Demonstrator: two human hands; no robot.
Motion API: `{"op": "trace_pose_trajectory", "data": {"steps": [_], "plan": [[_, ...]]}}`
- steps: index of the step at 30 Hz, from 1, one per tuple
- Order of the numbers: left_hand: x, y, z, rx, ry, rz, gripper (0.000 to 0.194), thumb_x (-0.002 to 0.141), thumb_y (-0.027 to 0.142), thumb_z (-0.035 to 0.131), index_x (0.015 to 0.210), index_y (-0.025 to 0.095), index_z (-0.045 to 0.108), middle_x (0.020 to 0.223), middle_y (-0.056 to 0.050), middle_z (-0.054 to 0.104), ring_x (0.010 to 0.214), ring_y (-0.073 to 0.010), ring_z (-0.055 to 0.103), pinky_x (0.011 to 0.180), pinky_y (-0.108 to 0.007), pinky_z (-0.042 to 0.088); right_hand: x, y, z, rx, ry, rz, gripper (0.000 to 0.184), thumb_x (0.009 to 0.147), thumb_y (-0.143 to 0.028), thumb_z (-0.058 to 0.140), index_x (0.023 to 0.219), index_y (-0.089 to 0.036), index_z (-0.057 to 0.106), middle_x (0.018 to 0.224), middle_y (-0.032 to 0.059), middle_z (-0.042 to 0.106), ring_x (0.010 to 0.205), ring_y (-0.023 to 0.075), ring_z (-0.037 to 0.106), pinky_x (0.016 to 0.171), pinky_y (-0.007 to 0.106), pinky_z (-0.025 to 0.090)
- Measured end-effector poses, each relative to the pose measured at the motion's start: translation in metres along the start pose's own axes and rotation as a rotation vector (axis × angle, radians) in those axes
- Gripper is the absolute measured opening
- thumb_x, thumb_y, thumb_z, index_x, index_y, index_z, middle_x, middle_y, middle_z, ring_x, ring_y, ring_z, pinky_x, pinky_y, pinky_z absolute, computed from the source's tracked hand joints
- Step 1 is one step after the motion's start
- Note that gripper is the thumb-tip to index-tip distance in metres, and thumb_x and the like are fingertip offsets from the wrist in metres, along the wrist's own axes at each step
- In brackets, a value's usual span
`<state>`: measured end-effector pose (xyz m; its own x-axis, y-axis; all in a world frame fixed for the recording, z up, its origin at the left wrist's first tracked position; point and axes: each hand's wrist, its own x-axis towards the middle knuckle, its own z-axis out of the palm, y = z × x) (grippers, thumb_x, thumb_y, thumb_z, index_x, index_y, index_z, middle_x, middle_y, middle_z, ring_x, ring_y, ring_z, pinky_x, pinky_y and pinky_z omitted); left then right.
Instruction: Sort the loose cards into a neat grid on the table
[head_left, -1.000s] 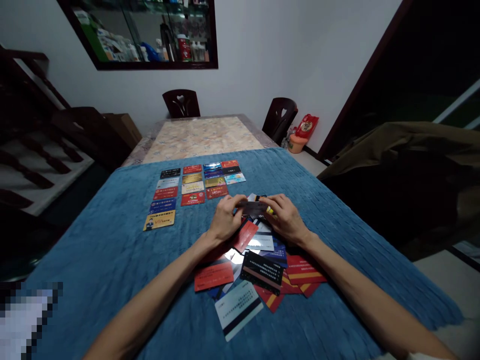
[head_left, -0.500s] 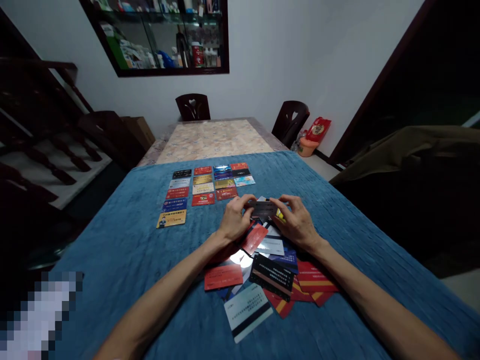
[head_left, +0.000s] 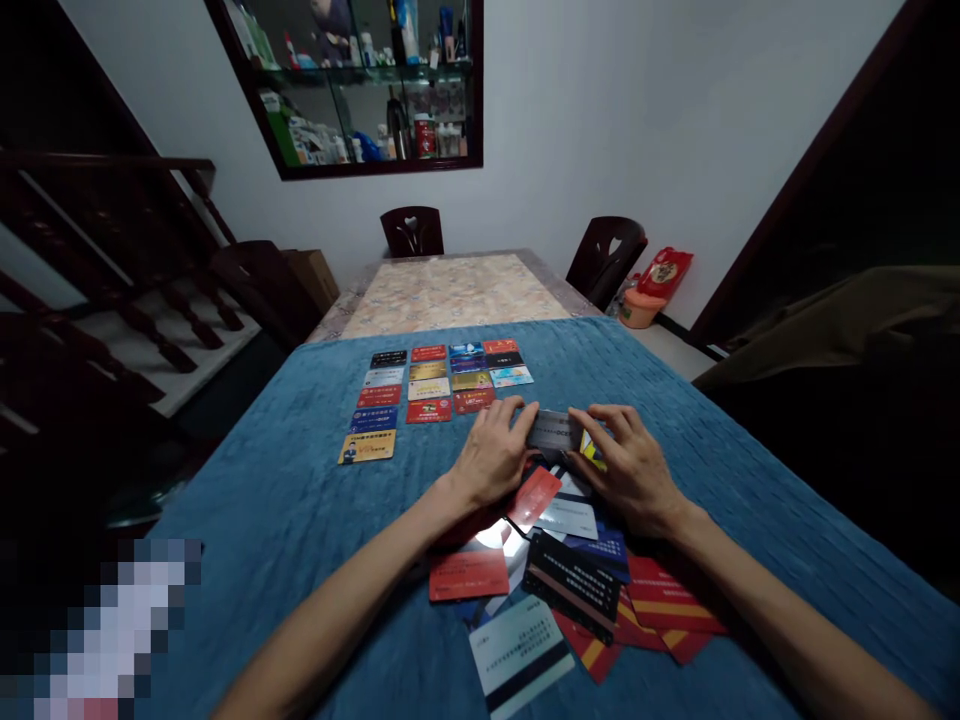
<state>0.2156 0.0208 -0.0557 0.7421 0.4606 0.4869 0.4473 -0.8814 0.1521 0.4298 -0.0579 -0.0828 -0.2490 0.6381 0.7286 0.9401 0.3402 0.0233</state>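
Observation:
Between my two hands is a grey card (head_left: 553, 431), its printed face turned toward me. My left hand (head_left: 495, 445) pinches its left end, and the fingers of my right hand (head_left: 626, 460) grip its right end. A yellow-marked card (head_left: 594, 447) shows partly behind my right fingers. Below my hands spreads a loose pile of cards, among them a red card (head_left: 469, 575), a black card (head_left: 574, 585) and a pale card with a dark stripe (head_left: 521, 655). Farther off to the left, several cards lie in overlapping columns, with a gold card (head_left: 367, 447) at the near end of one.
A blue cloth (head_left: 285, 480) covers the near part of the table, and a patterned tabletop (head_left: 465, 290) shows beyond it. Dark chairs (head_left: 412, 232) stand around the far end. A red bag (head_left: 667, 272) sits in an orange bucket (head_left: 639, 310) on the right.
The grey card has turned from its striped side to its printed face between my hands. The whole view has shifted, so everything sits farther right and a little lower.

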Motion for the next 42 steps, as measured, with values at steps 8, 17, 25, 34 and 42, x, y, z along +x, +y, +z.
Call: {"op": "trace_pose_trajectory", "data": {"steps": [8,17,25,34,42], "plan": [[-0.008,-0.026,-0.02,0.033,-0.044,0.022,0.054,0.083,0.014,0.059,0.135,0.014,0.045,0.129,-0.019,0.056,0.119,-0.0322,0.054,0.095,-0.05,0.049,0.029,-0.004,0.008,0.115,-0.12,-0.075,0.044,0.09,-0.035,0.056,0.132,-0.019,0.053,0.111,0.0149,0.058,0.098,0.0294,0.052,0.08,0.045,0.052],[-0.019,-0.076,-0.062,-0.049,-0.045,-0.038,0.048,0.079,0.015,0.064,0.125,0.018,0.053,0.121,-0.015,0.058,0.114,-0.0295,0.054,0.098,-0.048,0.048,0.09,-0.017,0.046,0.288,-0.231,-0.168,0.048,0.086,-0.037,0.063,0.129,-0.017,0.054,0.111,0.0142,0.058,0.096,0.028,0.052,0.081,0.044,0.051],[-0.031,-0.137,-0.085,0.022,-0.061,-0.174,0.042,0.078,0.017,0.065,0.119,0.018,0.059,0.115,-0.013,0.058,0.106,-0.0288,0.054,0.095,-0.047,0.049,0.149,-0.035,0.099,0.402,-0.324,-0.198,0.044,0.083,-0.035,0.069,0.122,-0.018,0.058,0.111,0.0129,0.056,0.098,0.0271,0.051,0.084,0.042,0.048],[-0.037,-0.206,-0.101,0.076,-0.105,-0.318,0.038,0.076,0.02,0.059,0.113,0.015,0.062,0.111,-0.012,0.057,0.106,-0.0285,0.055,0.097,-0.045,0.048,0.214,-0.068,0.15,0.34,-0.481,-0.129,0.045,0.079,-0.035,0.074,0.116,-0.012,0.063,0.117,0.0147,0.056,0.106,0.0287,0.05,0.091,0.04,0.044],[-0.045,-0.257,-0.095,0.092,-0.171,-0.422,0.046,0.072,0.024,0.06,0.117,0.012,0.062,0.11,-0.011,0.059,0.102,-0.0276,0.059,0.096,-0.042,0.049,0.242,-0.084,0.188,0.283,-0.585,-0.077,0.047,0.082,-0.032,0.07,0.126,-0.017,0.062,0.121,0.0139,0.057,0.108,0.0298,0.05,0.088,0.037,0.042]]}}
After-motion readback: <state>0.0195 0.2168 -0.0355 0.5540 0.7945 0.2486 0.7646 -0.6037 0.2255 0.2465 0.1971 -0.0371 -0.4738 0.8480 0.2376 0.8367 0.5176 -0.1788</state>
